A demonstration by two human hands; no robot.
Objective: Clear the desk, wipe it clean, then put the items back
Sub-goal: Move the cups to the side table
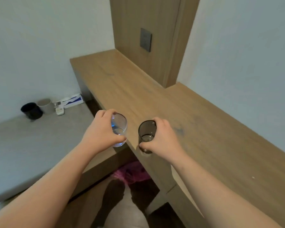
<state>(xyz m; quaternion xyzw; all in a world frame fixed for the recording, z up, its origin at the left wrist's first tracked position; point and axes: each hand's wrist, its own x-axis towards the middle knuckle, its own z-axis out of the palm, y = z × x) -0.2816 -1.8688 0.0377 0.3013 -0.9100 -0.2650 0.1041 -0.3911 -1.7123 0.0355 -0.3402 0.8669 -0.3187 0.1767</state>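
Observation:
My left hand (102, 130) grips a clear, rounded glass (119, 127) with a bluish sheen, held at the near left edge of the wooden desk (204, 129). My right hand (161, 137) grips a smoky dark glass (146, 130) that is at the desk's front edge; I cannot tell whether it rests on the wood. The two glasses are a short gap apart. The desk top carries faint bluish smudges.
A grey bed (31, 145) lies to the left, with a black mug (31, 111), a beige mug (45, 105), a white remote (60, 110) and a blue-and-white box (72, 100) at its far end. A wood panel with a grey switch plate (145, 40) rises behind the desk. Pink cloth (130, 173) lies under it.

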